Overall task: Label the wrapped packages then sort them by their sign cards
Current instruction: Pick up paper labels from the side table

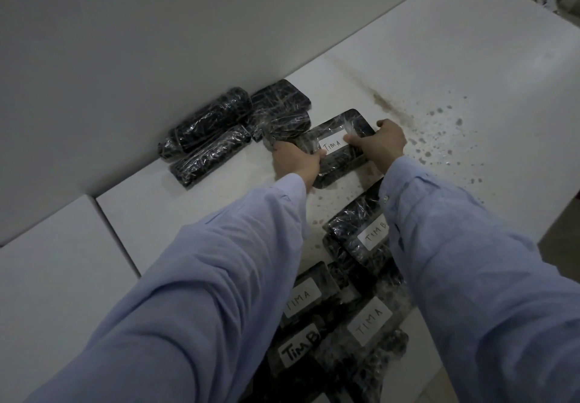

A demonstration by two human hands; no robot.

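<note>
Two hands hold one wrapped package, the TIM A package [340, 164], which lies flat on the counter [423, 57] just in front of the unlabelled bundles [207, 133] lying against the wall [157, 26]. The left hand [295, 161] grips its near-left end and the right hand [381, 144] its right end, with fingers [383, 125] curled over the far edge and the thumb pressed beside the white label [333, 143]. Nearer the person lie four labelled packages [370, 236], reading TIM A or TIM B. The block looks stiff and flat under loose, glossy film, so it should lift as one piece. The film is likely slick, though, and may slide or tear if pinched alone, so a hold on the firm ends, as now, seems soundest. Its weight cannot be told.
</note>
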